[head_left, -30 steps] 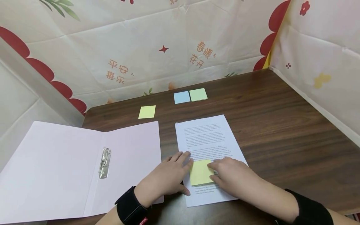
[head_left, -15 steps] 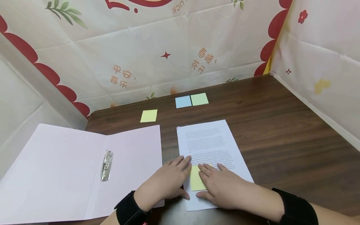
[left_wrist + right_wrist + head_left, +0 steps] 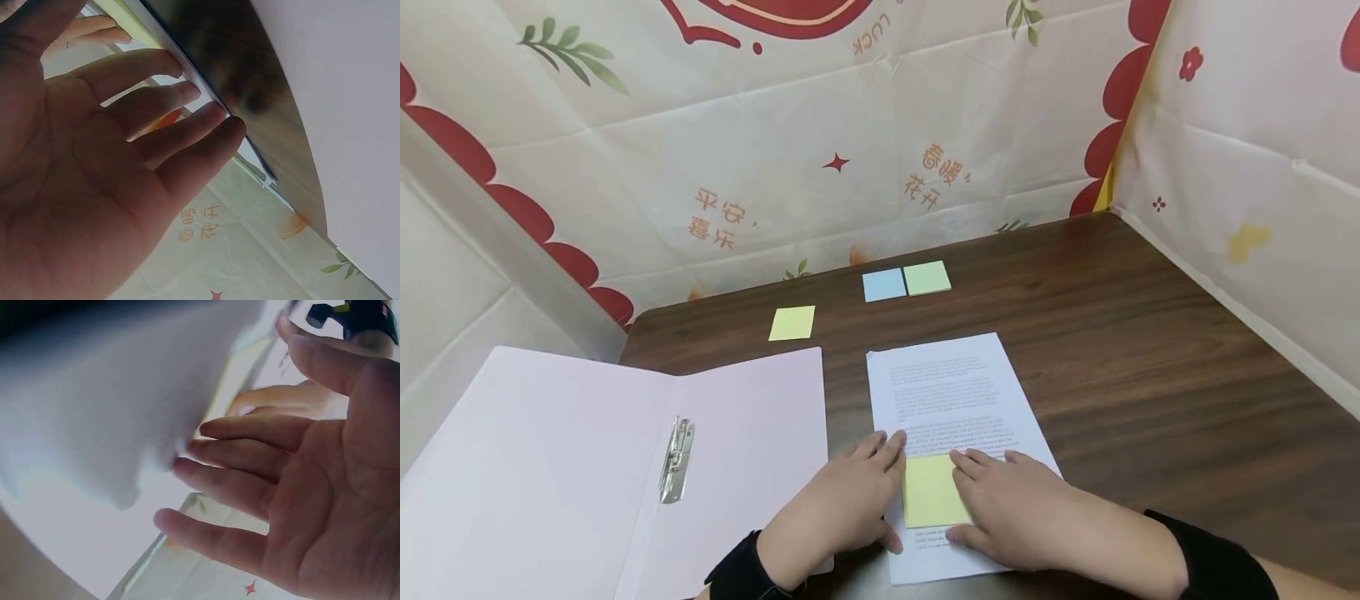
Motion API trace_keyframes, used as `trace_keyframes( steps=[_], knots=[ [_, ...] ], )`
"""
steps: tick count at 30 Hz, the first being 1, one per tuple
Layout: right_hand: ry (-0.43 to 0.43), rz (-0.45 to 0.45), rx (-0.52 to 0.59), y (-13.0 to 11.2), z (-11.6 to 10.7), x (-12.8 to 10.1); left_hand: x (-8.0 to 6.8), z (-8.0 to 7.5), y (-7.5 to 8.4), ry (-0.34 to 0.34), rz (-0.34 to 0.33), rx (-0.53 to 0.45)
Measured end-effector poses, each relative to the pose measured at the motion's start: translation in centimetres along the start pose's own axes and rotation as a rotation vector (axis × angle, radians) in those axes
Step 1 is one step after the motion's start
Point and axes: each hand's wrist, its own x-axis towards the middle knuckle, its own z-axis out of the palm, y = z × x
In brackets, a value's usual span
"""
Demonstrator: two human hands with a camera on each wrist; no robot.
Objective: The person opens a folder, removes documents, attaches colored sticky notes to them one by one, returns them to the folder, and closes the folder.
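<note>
A yellow sticky note [image 3: 934,493] lies on the lower half of a stack of printed sheets [image 3: 947,400]. My left hand [image 3: 842,500] rests along the left edge of the stack, fingers extended, fingertips beside the note. On the other side my right hand [image 3: 1022,508] touches the note's right edge with extended fingertips, its thumb lower on the paper. Neither hand grips anything. In the left wrist view the left palm [image 3: 94,175] shows with fingers spread against the sheets' edge. The right palm [image 3: 325,494] is seen from below in the right wrist view, fingertips on the paper.
An open pale folder [image 3: 572,467] with a metal clip [image 3: 677,460] lies left of the sheets. Behind stand a yellow pad of notes [image 3: 792,323], a blue one [image 3: 884,285] and a green one [image 3: 927,278]. Printed cloth [image 3: 790,150] hangs along the table's far edge.
My right hand has gone from holding the note's right edge to lying flat over it, then slid back to the right, uncovering more of the note. The left hand stays put.
</note>
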Motion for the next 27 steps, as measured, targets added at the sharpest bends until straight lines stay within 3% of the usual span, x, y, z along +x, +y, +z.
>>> trace_keyframes(
  steps=[4, 8, 11, 14, 20, 24, 27],
  knots=[
    [0.092, 0.045, 0.026, 1.9, -4.0, 4.1, 0.0, 0.0, 0.1, 0.007, -0.004, -0.014],
    [0.14, 0.08, 0.064, 7.2, -8.5, 11.6, 0.3, -0.1, 0.4, 0.001, -0.022, -0.027],
    [0.145, 0.089, 0.045, 11.4, -9.6, 17.1, 0.4, 0.0, 0.7, -0.016, -0.039, -0.041],
    [0.1, 0.123, 0.018, 14.0, -9.3, 20.8, 0.4, 0.1, 0.8, -0.042, -0.047, -0.063],
    [-0.025, 0.156, -0.017, 15.4, -7.5, 23.4, 0.0, 0.5, 1.1, -0.027, -0.042, -0.054],
    [0.046, 0.157, -0.116, 15.5, -7.7, 23.5, -0.2, 0.6, 1.1, -0.008, -0.041, -0.048],
    [0.091, 0.19, -0.036, 16.1, -8.5, 23.5, 0.0, 0.3, 0.6, 0.001, -0.041, -0.043]
  ],
)
